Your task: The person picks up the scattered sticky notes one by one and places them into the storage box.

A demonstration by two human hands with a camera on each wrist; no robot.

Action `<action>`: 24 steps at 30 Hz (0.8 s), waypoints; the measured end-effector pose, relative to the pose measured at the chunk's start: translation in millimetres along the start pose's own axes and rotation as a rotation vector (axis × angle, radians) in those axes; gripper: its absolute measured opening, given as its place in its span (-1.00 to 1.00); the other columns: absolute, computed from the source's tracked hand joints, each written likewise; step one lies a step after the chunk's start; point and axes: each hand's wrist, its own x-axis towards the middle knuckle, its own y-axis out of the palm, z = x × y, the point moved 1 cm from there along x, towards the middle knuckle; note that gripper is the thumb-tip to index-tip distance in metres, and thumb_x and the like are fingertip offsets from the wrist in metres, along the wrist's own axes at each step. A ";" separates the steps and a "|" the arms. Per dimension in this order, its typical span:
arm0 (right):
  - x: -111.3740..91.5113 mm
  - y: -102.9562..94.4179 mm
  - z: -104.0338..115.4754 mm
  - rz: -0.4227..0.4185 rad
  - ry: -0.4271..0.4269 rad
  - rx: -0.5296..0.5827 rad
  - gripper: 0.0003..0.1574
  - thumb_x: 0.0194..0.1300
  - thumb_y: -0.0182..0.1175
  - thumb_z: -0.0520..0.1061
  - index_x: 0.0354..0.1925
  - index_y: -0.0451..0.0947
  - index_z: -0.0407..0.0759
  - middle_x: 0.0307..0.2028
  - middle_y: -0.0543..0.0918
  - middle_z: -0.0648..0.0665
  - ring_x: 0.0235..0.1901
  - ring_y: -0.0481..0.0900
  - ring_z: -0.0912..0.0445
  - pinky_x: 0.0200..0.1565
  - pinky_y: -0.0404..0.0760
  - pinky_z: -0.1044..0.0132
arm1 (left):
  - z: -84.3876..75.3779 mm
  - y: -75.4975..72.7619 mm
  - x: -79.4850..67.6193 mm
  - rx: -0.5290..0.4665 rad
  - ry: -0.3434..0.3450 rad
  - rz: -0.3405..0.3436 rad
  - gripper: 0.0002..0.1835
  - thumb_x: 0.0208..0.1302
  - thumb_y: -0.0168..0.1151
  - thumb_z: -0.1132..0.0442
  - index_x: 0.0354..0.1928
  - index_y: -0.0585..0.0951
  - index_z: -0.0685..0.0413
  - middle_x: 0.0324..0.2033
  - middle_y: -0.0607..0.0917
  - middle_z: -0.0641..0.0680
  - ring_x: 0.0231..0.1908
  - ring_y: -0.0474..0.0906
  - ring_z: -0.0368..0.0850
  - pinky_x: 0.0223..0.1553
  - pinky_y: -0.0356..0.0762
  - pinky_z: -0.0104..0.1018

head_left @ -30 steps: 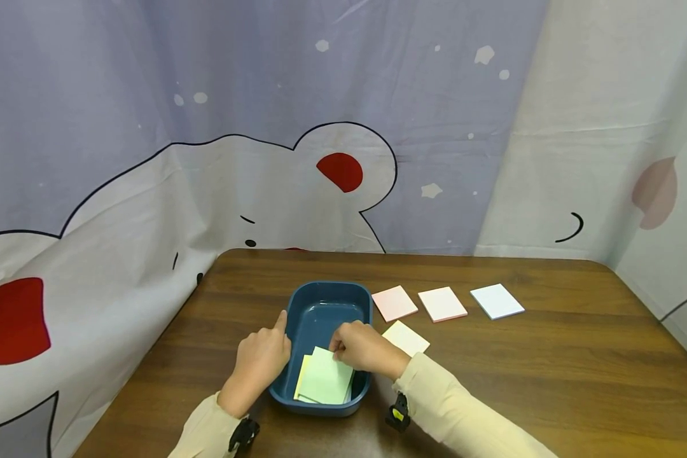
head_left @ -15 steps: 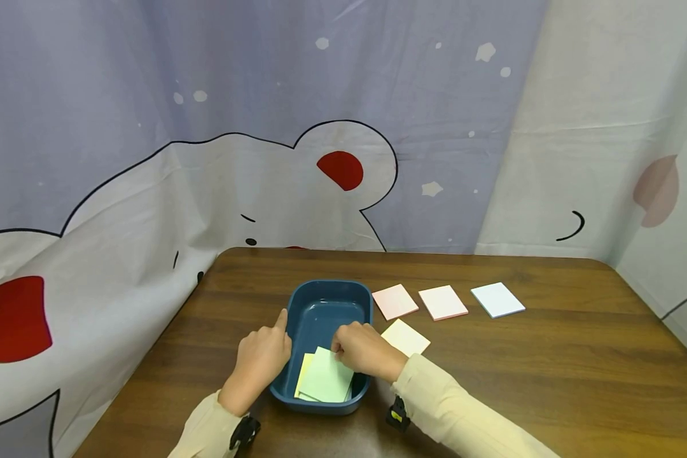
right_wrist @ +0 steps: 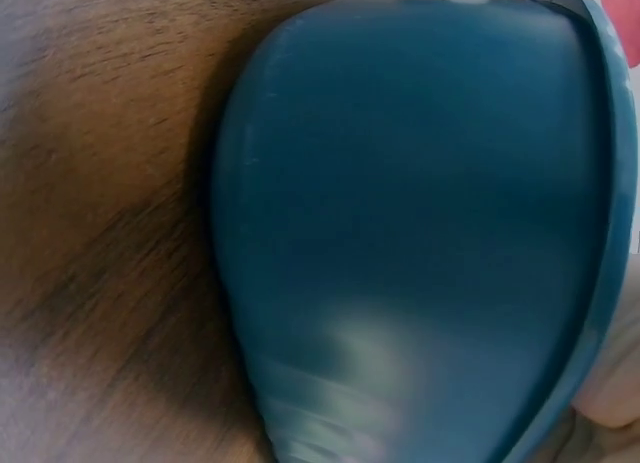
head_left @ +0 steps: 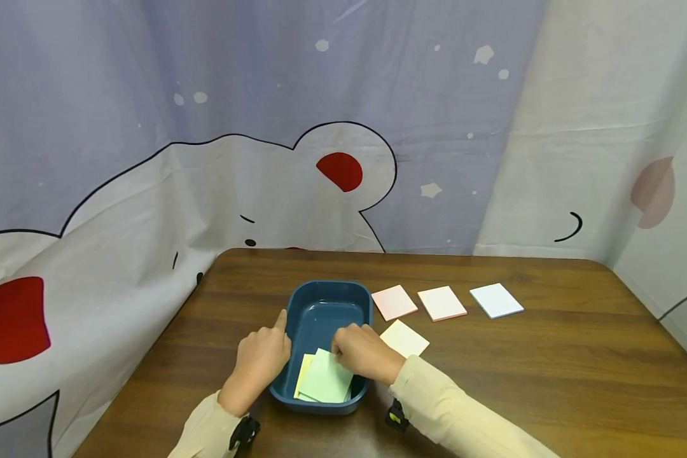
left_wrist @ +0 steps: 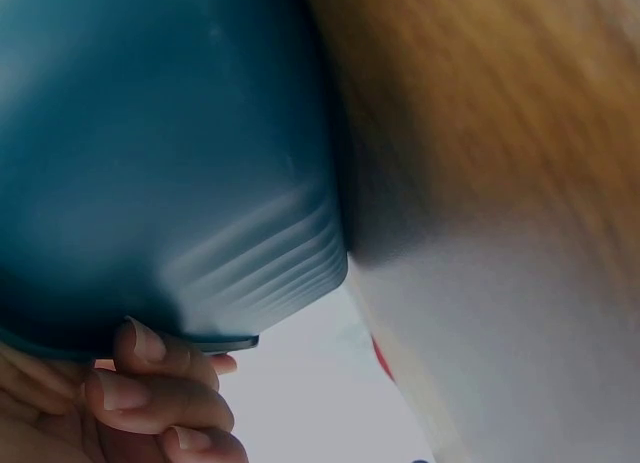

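Observation:
A deep blue plastic bin (head_left: 329, 287) stands on the table. My left hand (head_left: 260, 357) holds its left rim, index finger stretched along the edge; in the left wrist view the other fingers (left_wrist: 165, 408) curl beneath the rim. Reaching in over the bin's right side, my right hand (head_left: 362, 350) pinches the upper right corner of a green sticky note pad (head_left: 325, 378), its fingertips partly hidden. The green pad lies over a yellow one (head_left: 302, 376), whose edge shows at the left. In the right wrist view, the bin's outer wall (right_wrist: 400, 203) hides most of that hand.
Right of the bin lie a cream pad (head_left: 405, 338), a pink pad (head_left: 395, 301), a pale pink pad (head_left: 442, 303) and a pale blue pad (head_left: 497, 300) on the brown wooden table (head_left: 549, 369). A printed curtain (head_left: 435, 127) hangs behind the table.
The green pad's upper edge has shifted slightly right and turned a little, with the right hand's fingertips moving with it. The left hand and bin have stayed in place.

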 end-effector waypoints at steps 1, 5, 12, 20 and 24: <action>0.0 0.4 0.0 0.000 0.001 -0.002 -0.47 -0.02 0.06 -0.41 -0.86 0.09 -0.02 -0.78 -0.05 0.12 -0.77 -0.11 0.28 -0.71 -0.12 0.48 | 0.0 0.1 0.0 -0.001 0.000 -0.001 -0.46 0.16 0.06 0.23 0.23 0.35 0.19 -0.89 0.28 -0.01 -0.84 0.19 -0.12 -0.79 0.11 -0.29; -0.4 1.7 0.2 0.000 0.008 -0.006 -0.48 -0.01 0.06 -0.41 -0.87 0.13 -0.01 -0.80 -0.03 0.13 -0.78 -0.08 0.28 -0.72 -0.09 0.49 | -0.2 -0.2 -0.6 -0.003 -0.001 -0.001 -0.46 0.17 0.06 0.23 0.23 0.35 0.19 -0.91 0.26 -0.02 -0.85 0.16 -0.14 -0.80 0.08 -0.31; -1.1 4.1 -0.1 -0.023 0.006 -0.031 -0.48 -0.01 0.05 -0.41 -0.89 0.15 -0.02 -0.82 -0.03 0.14 -0.80 -0.08 0.29 -0.74 -0.09 0.50 | -0.3 0.1 -0.5 -0.003 0.001 -0.007 -0.45 0.16 0.07 0.23 0.23 0.35 0.19 -0.91 0.26 -0.02 -0.85 0.16 -0.14 -0.80 0.08 -0.30; -2.8 4.2 -0.4 -0.062 -0.029 -0.098 -0.48 -0.07 0.05 -0.41 -0.90 0.11 0.00 -0.83 -0.03 0.14 -0.79 -0.09 0.29 -0.74 -0.11 0.49 | -1.0 -1.4 0.0 0.002 -0.004 0.014 -0.45 0.17 0.06 0.22 0.24 0.33 0.20 -0.90 0.27 -0.02 -0.85 0.18 -0.13 -0.79 0.10 -0.30; -3.1 5.1 -0.7 -0.079 -0.045 -0.121 -0.46 -0.05 0.08 -0.40 -0.90 0.11 0.01 -0.84 -0.01 0.15 -0.80 -0.09 0.30 -0.75 -0.10 0.50 | -1.3 -2.0 -0.4 0.003 0.000 0.014 -0.45 0.17 0.06 0.22 0.24 0.33 0.20 -0.91 0.26 -0.02 -0.85 0.17 -0.14 -0.79 0.09 -0.31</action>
